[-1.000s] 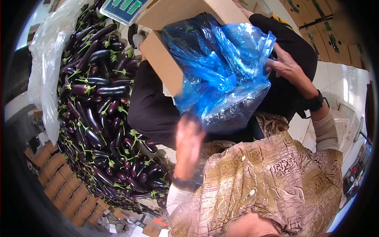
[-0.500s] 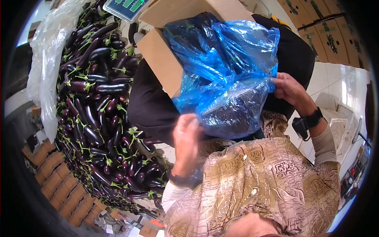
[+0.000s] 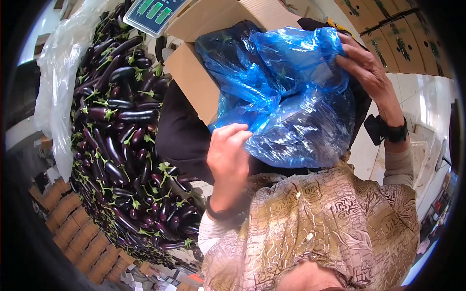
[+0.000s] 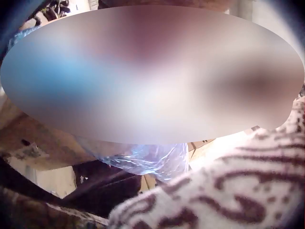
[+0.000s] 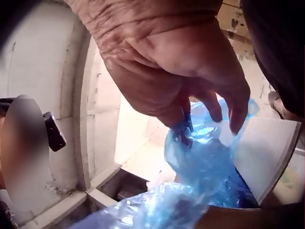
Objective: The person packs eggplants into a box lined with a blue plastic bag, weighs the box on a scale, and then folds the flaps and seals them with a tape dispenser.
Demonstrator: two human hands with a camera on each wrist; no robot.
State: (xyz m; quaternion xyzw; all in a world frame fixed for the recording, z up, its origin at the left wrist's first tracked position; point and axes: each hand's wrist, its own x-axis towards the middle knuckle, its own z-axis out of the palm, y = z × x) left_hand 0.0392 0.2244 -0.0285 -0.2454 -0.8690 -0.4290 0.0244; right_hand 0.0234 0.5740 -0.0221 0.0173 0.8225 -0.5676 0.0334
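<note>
Fingers (image 5: 237,105) — right hand (image 3: 371,72) — grip blue plastic (image 3: 310,121) lining the carton (image 3: 190,80).

The head camera looked down over the near edge of the box (image 3: 191,82); the right wrist's, close, faced the bag (image 5: 202,148), which both shared; the left's was mostly blurred.

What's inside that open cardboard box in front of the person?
A crumpled blue plastic bag lies in the cardboard box. Dark shapes show through it, but the plastic covers them, so I can't tell what they are. The box's bottom is hidden too.
</note>
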